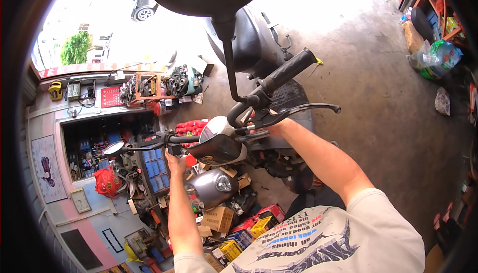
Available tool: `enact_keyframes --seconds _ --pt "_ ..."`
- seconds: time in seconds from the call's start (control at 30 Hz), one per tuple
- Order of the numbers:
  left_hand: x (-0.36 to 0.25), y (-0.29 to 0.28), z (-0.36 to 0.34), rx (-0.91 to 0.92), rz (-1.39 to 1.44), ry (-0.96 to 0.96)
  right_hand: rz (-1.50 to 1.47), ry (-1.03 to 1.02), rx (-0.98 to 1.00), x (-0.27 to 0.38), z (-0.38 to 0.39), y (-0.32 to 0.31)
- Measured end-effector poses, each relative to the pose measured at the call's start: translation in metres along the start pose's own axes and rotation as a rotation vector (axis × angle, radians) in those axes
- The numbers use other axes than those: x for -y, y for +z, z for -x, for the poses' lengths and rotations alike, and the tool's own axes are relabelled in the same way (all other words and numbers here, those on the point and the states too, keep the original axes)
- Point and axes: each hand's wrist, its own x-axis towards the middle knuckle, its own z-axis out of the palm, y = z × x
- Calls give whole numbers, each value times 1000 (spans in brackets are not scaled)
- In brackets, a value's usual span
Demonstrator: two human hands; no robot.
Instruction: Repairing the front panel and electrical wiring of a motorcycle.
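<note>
Along the handlebar [187, 139], mirrors [114, 148] and lever [311, 107] are fitted, remaining work unclear; left hand [175, 163] at left end, right hand [277, 126] behind lever, closure of both indeterminable.

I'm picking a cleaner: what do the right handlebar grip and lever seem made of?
Right handlebar grip: probably rubber, matte black, judging by its patterned surface. Right lever: likely dark-coated metal, from its slender curve and soft sheen; plastic remains possible.
</note>
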Motion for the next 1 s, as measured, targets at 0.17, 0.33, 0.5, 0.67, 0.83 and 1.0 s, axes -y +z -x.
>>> enact_keyframes --seconds 0.17,0.33,0.5,0.67,0.83,1.0 --pt "0 3 -1 -16 -1 125 -196 83 147 1 -8 -18" --pt "4 4 -2 -42 -4 172 -326 150 188 -3 -14 -21" --pt "5 4 -3 -38 -21 215 -310 163 245 -11 -24 -29" --pt "1 -1 0 4 -23 94 217 -19 260 -16 -26 -27" --pt "-12 -18 -1 54 -23 211 -98 -2 322 -14 -18 -20" --pt "-43 -54 -8 -125 160 -20 -50 -48 151 -27 -10 -23"
